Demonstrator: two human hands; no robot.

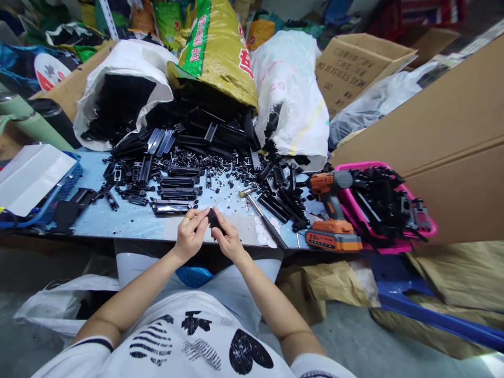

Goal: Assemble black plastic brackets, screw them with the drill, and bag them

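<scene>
A small black part point(213, 218) is held between my two hands at the table's front edge. My left hand point(191, 231), with a ring on one finger, pinches its left side. The fingers of my right hand point(228, 237) close on its right side. Just beyond my hands, long black pieces point(177, 193) lie in a stack on the blue table point(129, 223). A hammer point(263, 216) rests to the right of my right hand, its head pointing away from me.
Small screws and black parts point(220, 167) are strewn behind. Open sacks point(291, 94) stand at the back. To the right are an orange drill point(333, 234) and a pink basket point(431, 223) of black parts; a blue basket point(49, 210) sits at the left.
</scene>
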